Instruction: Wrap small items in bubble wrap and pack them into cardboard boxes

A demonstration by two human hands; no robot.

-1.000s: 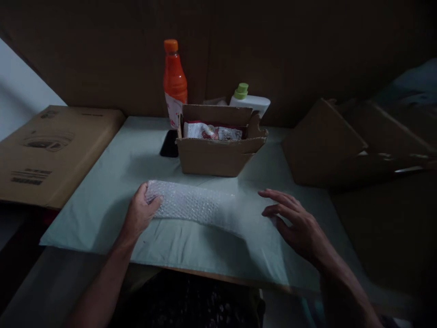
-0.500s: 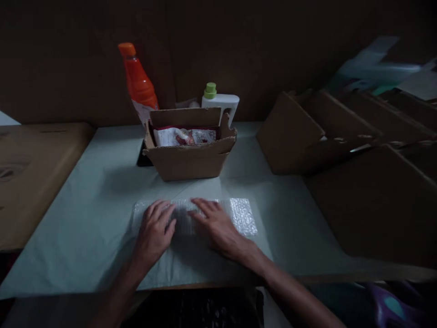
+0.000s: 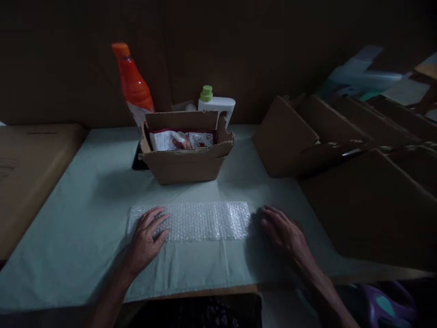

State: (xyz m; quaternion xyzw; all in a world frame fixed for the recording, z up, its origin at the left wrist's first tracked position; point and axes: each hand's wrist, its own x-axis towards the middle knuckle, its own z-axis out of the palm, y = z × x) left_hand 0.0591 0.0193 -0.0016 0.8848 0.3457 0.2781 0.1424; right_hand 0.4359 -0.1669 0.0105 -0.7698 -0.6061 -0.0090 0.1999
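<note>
A flat strip of clear bubble wrap point(image 3: 205, 221) lies across the cloth-covered table in the head view. My left hand point(image 3: 148, 232) rests on its left end with the fingers spread. Just past the right end of the strip is my right hand point(image 3: 285, 230), apart from it, fingers loosely extended and holding nothing. Behind the strip stands an open cardboard box point(image 3: 186, 166), with a white and red printed packet point(image 3: 182, 140) inside.
An orange bottle point(image 3: 134, 86) and a white jug with a green cap point(image 3: 216, 104) stand behind the box. Cardboard compartments point(image 3: 327, 123) line the right side. A large closed carton point(image 3: 37, 177) sits at the left. The pale green cloth point(image 3: 99, 214) covers the table.
My right hand has moved right, from the middle of the bubble wrap to beyond its right end. My left hand stays on the left end. The view has shifted slightly.
</note>
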